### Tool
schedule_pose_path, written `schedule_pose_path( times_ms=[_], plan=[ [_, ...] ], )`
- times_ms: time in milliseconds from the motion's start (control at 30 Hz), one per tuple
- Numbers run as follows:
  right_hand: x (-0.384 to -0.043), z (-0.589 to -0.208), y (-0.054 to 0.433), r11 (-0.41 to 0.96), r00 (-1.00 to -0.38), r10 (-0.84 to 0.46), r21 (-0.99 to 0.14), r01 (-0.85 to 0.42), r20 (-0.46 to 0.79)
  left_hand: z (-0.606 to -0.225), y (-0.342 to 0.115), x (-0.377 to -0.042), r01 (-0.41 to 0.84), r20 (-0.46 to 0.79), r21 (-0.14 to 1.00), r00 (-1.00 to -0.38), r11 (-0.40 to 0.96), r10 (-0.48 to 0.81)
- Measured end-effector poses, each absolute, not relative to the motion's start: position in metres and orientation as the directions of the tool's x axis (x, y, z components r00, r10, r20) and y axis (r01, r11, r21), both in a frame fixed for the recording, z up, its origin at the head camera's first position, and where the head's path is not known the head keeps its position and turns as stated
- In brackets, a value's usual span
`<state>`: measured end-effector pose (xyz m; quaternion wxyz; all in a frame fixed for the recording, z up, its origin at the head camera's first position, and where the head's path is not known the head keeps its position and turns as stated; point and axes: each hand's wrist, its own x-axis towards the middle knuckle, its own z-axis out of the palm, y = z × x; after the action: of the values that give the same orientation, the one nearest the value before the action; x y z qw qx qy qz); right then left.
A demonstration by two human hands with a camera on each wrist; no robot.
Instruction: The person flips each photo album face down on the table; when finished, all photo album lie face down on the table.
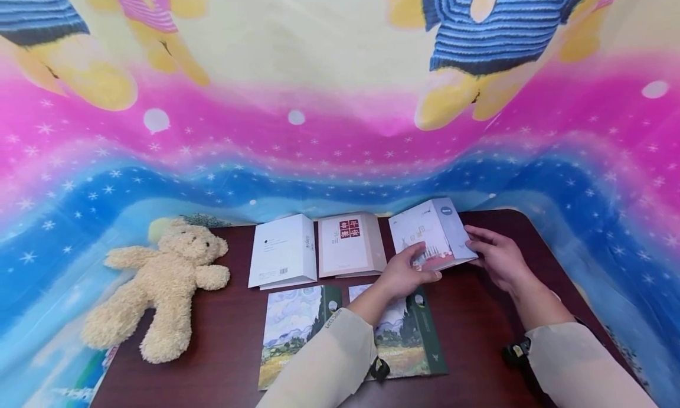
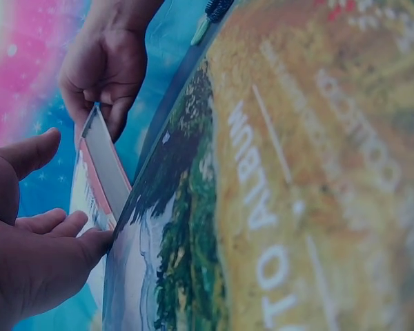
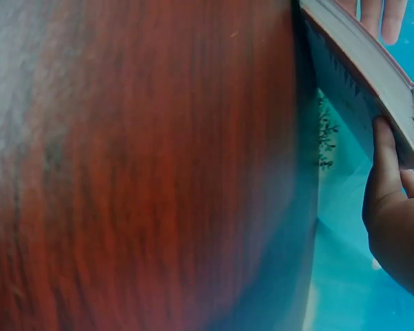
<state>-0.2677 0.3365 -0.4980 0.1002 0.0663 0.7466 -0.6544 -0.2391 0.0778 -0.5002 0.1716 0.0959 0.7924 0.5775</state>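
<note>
A thick, pale book (image 1: 417, 222) with a pink lower edge and a grey-blue spine is tilted at the back right of the table. My right hand (image 1: 499, 257) grips its right side; in the right wrist view the thumb (image 3: 384, 148) lies on one cover and fingers are partly hidden behind the other. My left hand (image 1: 401, 275) is at the book's lower left, fingers loosely extended and overlapping its front cover, thumb apart. White page edges (image 2: 109, 169) show in the left wrist view. Below the left forearm lies a landscape-painted photo album (image 1: 398, 343), partly covered by the sleeve.
Left of the held book stand a white book with red characters (image 1: 345, 254) and a plain white one (image 1: 281, 251). Another landscape-painted album (image 1: 289, 325) lies in front. A beige teddy bear (image 1: 170, 284) lies at the left of the dark wooden table (image 1: 223, 349). A printed curtain (image 1: 319, 136) hangs behind.
</note>
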Motion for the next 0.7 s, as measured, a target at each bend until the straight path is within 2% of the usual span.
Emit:
schedule_pose_path(
  times_ms=[333, 700],
  plan=[
    [-0.274, -0.511, 0.335, 0.192, -0.963, -0.008, -0.945, 0.264, -0.27, -0.502, 0.078, -0.243, -0.048, -0.171, 0.937, -0.928, 0.347, 0.332],
    [-0.279, -0.519, 0.328, 0.43, -0.97, 0.033, -0.873, 0.231, -0.24, -0.507, 0.073, -0.245, -0.041, -0.145, 0.954, -0.93, 0.296, 0.338]
  ],
)
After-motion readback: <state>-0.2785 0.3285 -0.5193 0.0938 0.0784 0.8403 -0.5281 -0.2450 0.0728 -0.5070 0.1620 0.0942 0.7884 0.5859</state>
